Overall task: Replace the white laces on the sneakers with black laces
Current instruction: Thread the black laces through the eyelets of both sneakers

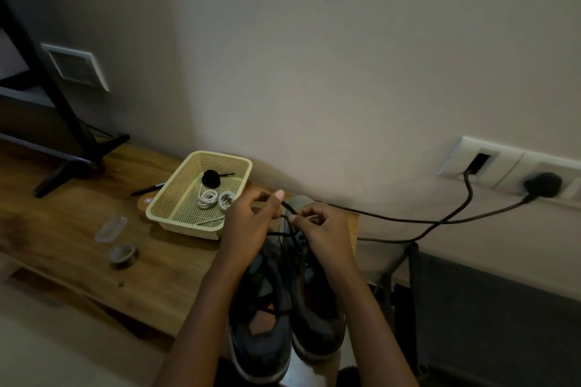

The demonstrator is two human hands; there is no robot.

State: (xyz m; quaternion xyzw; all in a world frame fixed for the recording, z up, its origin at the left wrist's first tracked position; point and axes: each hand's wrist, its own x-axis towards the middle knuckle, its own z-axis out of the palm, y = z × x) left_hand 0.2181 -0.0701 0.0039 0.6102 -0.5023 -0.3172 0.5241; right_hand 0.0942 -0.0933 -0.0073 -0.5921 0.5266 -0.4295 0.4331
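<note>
Pinches the black lace (286, 205) in left hand (248, 223) and right hand (325, 229) above the sneakers (283, 317); seems limp, light and slippery, so best gripped near its end.

L hand (248, 225), R hand (325, 231): pinch grip.

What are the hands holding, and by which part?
A black lace, pinched by the left hand and right hand on a short stretch above the sneakers.
</note>
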